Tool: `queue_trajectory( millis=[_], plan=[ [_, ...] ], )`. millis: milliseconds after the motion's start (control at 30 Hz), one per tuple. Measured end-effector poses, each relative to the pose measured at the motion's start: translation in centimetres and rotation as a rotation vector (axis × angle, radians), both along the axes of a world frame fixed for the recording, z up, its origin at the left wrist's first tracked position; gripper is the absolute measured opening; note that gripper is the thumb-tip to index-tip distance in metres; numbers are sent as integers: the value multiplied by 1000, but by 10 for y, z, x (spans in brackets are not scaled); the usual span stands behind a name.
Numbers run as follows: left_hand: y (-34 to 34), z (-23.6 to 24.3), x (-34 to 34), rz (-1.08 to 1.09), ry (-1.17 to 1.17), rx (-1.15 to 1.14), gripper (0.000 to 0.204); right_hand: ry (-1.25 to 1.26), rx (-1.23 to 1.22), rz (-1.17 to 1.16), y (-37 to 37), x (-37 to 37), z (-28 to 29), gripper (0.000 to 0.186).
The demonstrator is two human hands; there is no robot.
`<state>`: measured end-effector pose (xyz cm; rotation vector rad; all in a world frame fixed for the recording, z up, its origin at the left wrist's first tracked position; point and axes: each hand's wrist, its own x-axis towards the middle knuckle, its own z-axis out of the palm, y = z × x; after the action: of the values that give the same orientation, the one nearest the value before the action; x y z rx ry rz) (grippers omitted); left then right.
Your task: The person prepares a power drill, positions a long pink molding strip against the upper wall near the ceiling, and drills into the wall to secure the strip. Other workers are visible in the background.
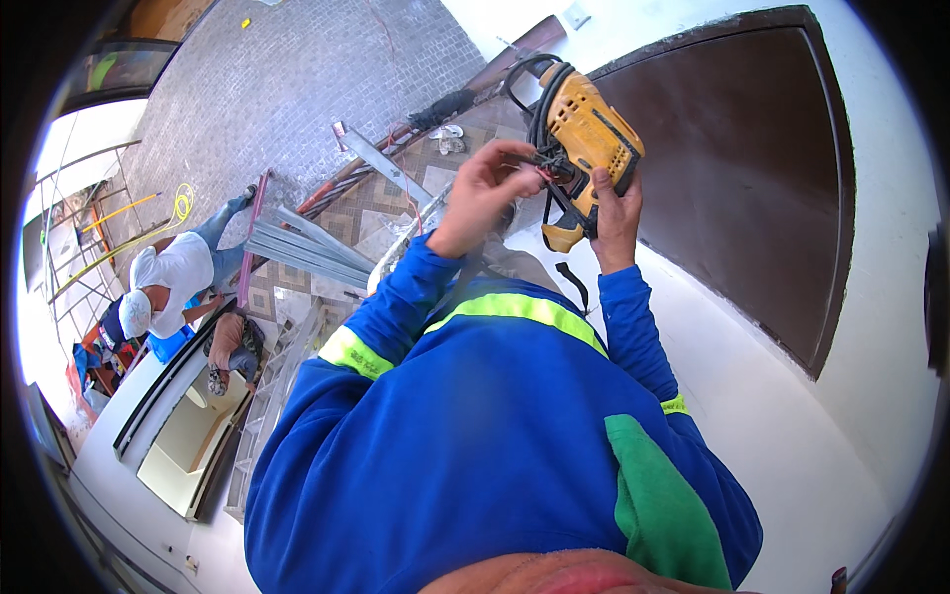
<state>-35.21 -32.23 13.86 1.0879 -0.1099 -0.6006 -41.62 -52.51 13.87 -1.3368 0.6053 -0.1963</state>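
Observation:
A yellow and black corded power drill [592, 124] is held up in front of my chest, tilted, with its handle toward me. My right hand [616, 226] is wrapped around the drill's body near the handle. A black power cord [539, 124] is looped along the drill's left side. The fingers of my left hand [485, 198] are closed in a pinch on the bunched cord beside the drill, where something small and reddish shows at the fingertips. Exactly which part of the cord they grip is partly hidden.
Grey metal profiles [307, 247] lie on the patterned floor to the left. Beyond them, a person in a white shirt [178, 272] bends over, with another person [233, 351] nearer. Scaffolding [74, 238] stands at far left. A brown door [742, 188] is on the right.

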Motion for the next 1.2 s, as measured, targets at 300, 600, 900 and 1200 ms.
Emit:
queue_trajectory(
  millis=[300,600,900,1200],
  plan=[
    [-13,-36,8,-86,555,-482,44,3,631,91,15,7,24,74],
    [-1,-44,5,-150,648,-549,37,87,805,41,33,-1,36,68],
    [35,52,8,-2,31,48,33,97,309,56,7,-9,7,61],
    [-2,66,17,-423,-1259,846,16,70,227,90,26,-5,12,56]
  ],
)
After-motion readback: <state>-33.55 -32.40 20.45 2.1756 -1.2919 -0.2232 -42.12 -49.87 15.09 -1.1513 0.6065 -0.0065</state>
